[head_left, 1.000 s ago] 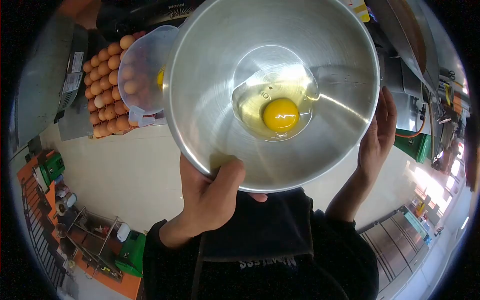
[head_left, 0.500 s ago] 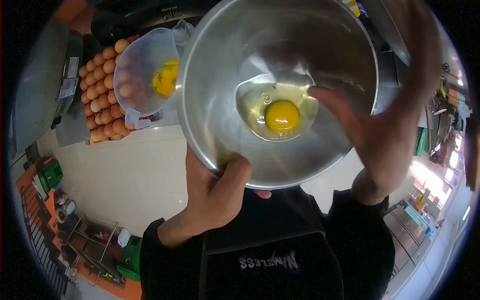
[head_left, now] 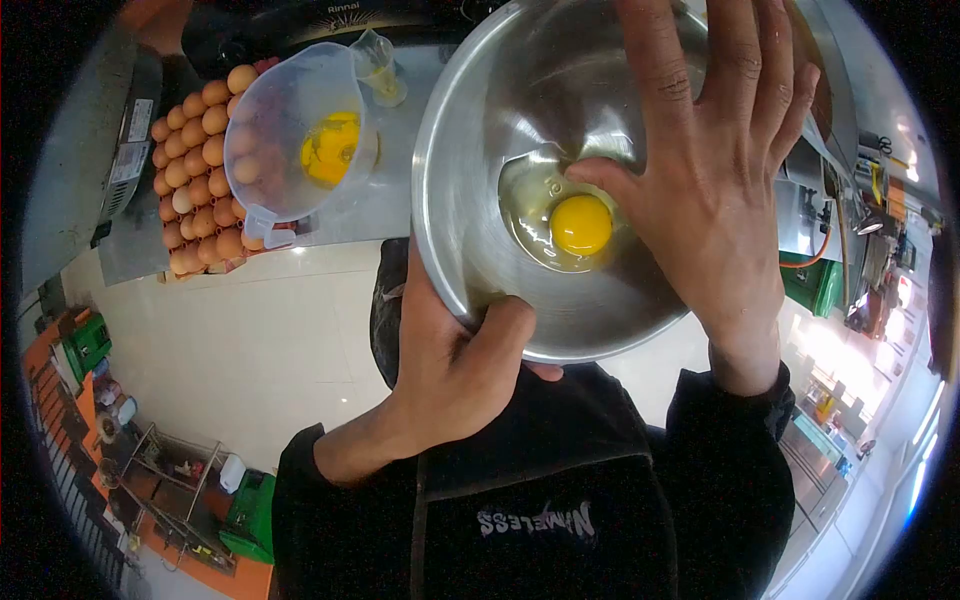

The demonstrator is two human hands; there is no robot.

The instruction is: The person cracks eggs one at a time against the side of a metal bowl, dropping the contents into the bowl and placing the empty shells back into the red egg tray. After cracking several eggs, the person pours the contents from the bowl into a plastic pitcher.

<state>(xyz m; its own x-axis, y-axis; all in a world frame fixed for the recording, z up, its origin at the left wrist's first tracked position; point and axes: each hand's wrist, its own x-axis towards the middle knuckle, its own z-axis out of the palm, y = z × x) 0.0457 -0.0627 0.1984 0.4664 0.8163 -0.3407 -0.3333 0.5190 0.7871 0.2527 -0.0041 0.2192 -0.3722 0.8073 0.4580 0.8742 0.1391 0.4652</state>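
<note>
Steel bowl (head_left: 470, 200) (egg inside) in hands (head_left: 460, 370); stove (head_left: 300, 35) reads "Rinnai".

"How did the floor (head_left: 300, 340) look?"

"Pale and glossy, with a metal rack (head_left: 200, 490) and green bin (head_left: 250, 520) at lower left."

"And the light?"

"White glare (head_left: 850, 368) spread at right, above a metal table (head_left: 808, 475); a grey counter (head_left: 395, 180) ran across the upper left."

Right hand (head_left: 715, 175) (spread) moved over bowl (head_left: 570, 322).
</note>
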